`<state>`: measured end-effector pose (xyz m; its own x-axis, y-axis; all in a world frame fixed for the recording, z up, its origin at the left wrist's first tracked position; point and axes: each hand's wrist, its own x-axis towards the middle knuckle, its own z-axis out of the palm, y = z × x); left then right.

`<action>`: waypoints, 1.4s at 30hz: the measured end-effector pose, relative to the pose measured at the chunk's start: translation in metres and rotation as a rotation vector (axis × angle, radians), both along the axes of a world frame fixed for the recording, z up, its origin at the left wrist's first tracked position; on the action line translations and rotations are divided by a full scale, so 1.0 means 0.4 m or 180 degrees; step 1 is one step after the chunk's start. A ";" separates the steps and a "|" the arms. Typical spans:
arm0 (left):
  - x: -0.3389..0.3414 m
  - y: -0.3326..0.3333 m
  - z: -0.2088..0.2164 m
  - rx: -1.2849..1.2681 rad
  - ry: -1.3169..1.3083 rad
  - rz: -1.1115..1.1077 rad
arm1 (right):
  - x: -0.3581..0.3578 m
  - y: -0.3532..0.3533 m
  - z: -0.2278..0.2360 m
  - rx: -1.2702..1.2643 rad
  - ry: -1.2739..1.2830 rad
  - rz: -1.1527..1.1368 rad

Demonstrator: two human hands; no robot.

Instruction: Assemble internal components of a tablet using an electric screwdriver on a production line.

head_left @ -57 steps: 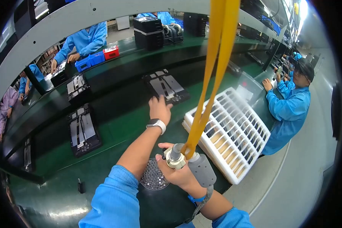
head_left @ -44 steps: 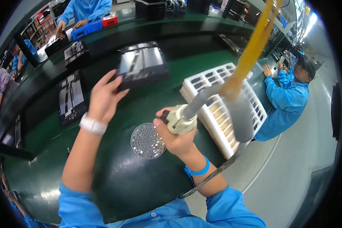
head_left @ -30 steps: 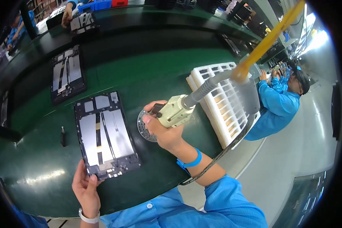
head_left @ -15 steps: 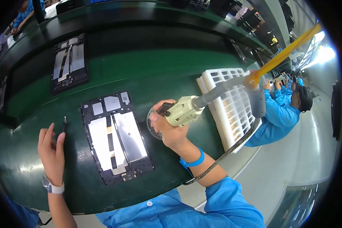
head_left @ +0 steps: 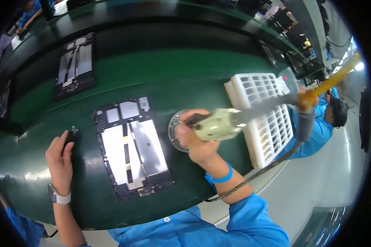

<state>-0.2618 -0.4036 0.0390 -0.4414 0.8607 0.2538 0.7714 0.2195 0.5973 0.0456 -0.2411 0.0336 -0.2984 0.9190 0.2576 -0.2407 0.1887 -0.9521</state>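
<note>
My left hand (head_left: 61, 160) is closed in a pinch on a pair of black tweezers (head_left: 73, 134), whose pale tips point away from me. In my right hand (head_left: 200, 149) is a pale green electric screwdriver (head_left: 219, 124), gripped around its body. The bit end is hidden by my fingers, above a round clear dish (head_left: 174, 136) of what look like tiny screws. Between my hands lies an opened tablet (head_left: 154, 144), its silver battery and dark frame exposed. Neither hand touches it.
White slotted trays (head_left: 261, 119) are stacked to the right. A cable (head_left: 259, 178) and yellow strap (head_left: 336, 76) run from the screwdriver. Another opened tablet (head_left: 76, 66) lies at the far left. A co-worker in blue (head_left: 317, 138) sits at the right.
The view has shifted slightly. My right hand, with the screwdriver, is still by the dish; the screwdriver appears blurred. My left fingers have closed in around the tweezers, which now sit deeper in the hand.
</note>
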 end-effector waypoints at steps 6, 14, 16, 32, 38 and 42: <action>-0.013 -0.044 -0.013 -0.0005 -0.1328 0.0164 | 0.060 0.009 0.060 0.0516 0.0030 -0.0262; -0.036 -0.059 0.049 -0.0896 -0.1459 -0.0292 | 0.087 0.018 0.054 0.0812 -0.0198 -0.0324; -0.048 -0.069 0.063 -0.1196 -0.1687 -0.0153 | 0.090 0.009 0.076 0.0431 0.0091 -0.0018; 0.234 0.418 0.049 -0.0505 -0.1556 -0.1036 | 0.092 0.036 0.067 0.0693 0.0005 -0.0333; 0.232 0.447 0.020 -0.0055 -0.0631 -0.1339 | 0.108 0.038 0.111 0.0717 -0.0255 -0.0331; 0.230 0.446 0.012 0.0081 -0.0350 -0.1470 | 0.114 0.032 0.113 0.0606 -0.0369 -0.0326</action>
